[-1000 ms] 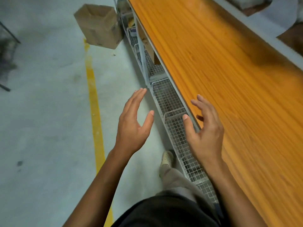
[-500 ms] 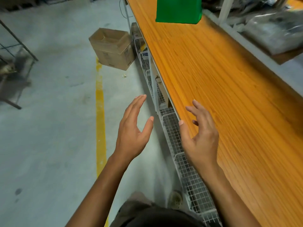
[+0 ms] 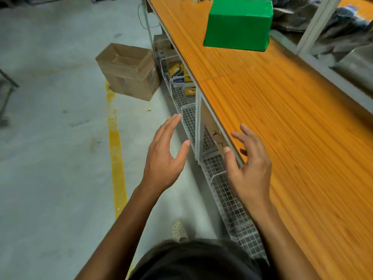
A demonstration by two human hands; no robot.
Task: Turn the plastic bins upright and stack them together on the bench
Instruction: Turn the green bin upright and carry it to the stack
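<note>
1. Your left hand (image 3: 164, 158) is open and empty, fingers straight and thumb spread, held out over the concrete floor (image 3: 50, 138) just beside the bench edge. It has kept that same pose over the last second.
2. Your right hand (image 3: 249, 168) is also open and empty, fingers loosely curled, hovering over the front edge of the orange bench (image 3: 292, 138). Its shape has not changed either.
3. What has changed is the view: a green plastic bin (image 3: 238, 25) came into sight half a second ago at the top edge and now shows whole, closer and lower in the frame. It sits bottom-up on the bench, well apart from both hands.
4. For the task, this reads as you walking toward the first bin; nothing is turned or stacked yet.
5. Only one bin is visible. Whether others stand further along the bench is cut off at the top.
6. The bin's rim against the wood and its inside are hidden.
7. The cardboard box (image 3: 129, 69) on the floor and the items in the wire baskets (image 3: 228, 190) under the bench are too blurred to identify.
</note>
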